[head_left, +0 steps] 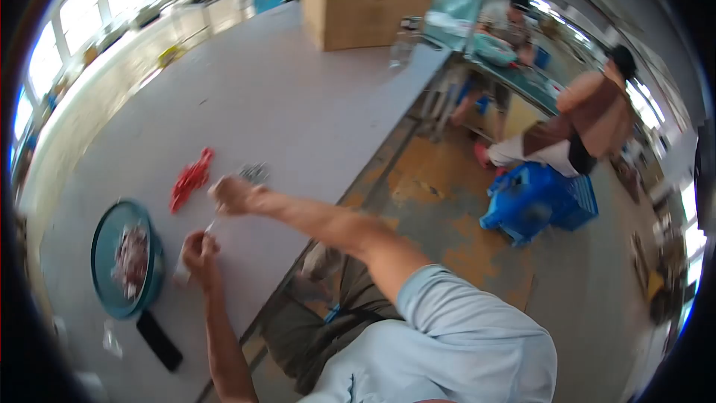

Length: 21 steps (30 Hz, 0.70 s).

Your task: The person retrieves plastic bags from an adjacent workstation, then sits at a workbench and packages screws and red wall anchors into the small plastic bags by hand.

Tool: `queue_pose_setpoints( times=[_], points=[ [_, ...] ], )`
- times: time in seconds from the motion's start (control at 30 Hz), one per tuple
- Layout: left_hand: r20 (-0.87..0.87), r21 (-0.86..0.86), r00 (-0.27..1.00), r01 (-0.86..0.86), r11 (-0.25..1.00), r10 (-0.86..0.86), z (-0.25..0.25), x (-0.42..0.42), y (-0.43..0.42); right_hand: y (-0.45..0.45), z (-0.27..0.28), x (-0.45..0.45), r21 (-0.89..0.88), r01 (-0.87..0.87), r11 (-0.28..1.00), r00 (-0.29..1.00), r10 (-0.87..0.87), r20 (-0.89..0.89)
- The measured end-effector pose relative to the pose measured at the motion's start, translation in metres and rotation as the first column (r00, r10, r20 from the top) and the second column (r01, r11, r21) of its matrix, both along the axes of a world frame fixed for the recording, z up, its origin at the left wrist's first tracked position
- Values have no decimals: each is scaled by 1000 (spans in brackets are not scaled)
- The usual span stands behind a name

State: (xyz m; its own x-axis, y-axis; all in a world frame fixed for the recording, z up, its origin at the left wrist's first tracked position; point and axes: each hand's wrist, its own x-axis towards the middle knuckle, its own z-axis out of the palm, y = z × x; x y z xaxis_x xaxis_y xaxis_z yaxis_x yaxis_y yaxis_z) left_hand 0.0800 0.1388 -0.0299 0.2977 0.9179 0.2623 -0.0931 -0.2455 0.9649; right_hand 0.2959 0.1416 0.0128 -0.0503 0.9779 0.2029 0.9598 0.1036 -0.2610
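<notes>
Your light blue shirt (470, 328) is closest, with your dark pants (298, 339) beside the table (298, 97). Both of your arms reach over the table. Your left hand (200, 250) has its fingers pinched together on a thin clear thing (211, 227), too blurry to name. Your right hand (236, 195) is just above it in the view, with its fingers curled in. You can't tell if it has anything in it. The thin clear thing is between your two hands.

Just past your right hand are a red pile (192, 179) and a small silvery pile (254, 172). To the left of your left hand sits a blue-green bowl (158, 265) with small pale and reddish bits (133, 261) in it. A black phone (159, 341) lies near the bowl. Far across the table stands a big brown box (373, 7). Off to the right, a person (608, 116) sits on a blue seat (526, 205).
</notes>
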Motion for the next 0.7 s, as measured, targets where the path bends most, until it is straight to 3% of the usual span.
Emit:
queue_pose_setpoints(
  times=[0.03,0.07,0.1,0.13,0.17,0.23,0.33,0.43,0.57,0.7],
  points=[
    [-37,28,998,-41,999,42,4,2,-1,5,-22,10,249,-39,968,990,71,-119],
    [-9,17,999,-37,999,37,10,4,-5,-10,-22,15,273,-7,962,964,80,-254],
    [-10,41,1000,-28,999,28,8,7,-2,-29,-4,14,-47,40,998,710,-61,-702],
    [-45,53,997,-58,997,60,1,11,4,-37,-13,18,-104,-27,994,370,-87,-925],
    [-132,139,984,-97,986,116,4,10,2,-49,-10,18,-82,-97,992,196,-62,-979],
    [-197,197,957,-173,965,212,1,8,2,-68,-4,4,-130,-42,991,122,-124,-985],
    [-204,266,945,-197,944,255,15,6,-10,-79,-6,-13,-220,-68,973,-120,-227,-967],
    [-157,221,959,-199,955,236,20,9,-14,-81,-9,-22,-218,-139,966,-210,-244,-947],
    [-170,258,958,-182,949,230,18,6,-14,-80,-7,-36,-213,-151,965,-221,-243,-944],
    [-147,268,964,-177,947,222,15,6,-13,-76,-5,-43,-266,-164,950,-141,-290,-947]
  ],
)
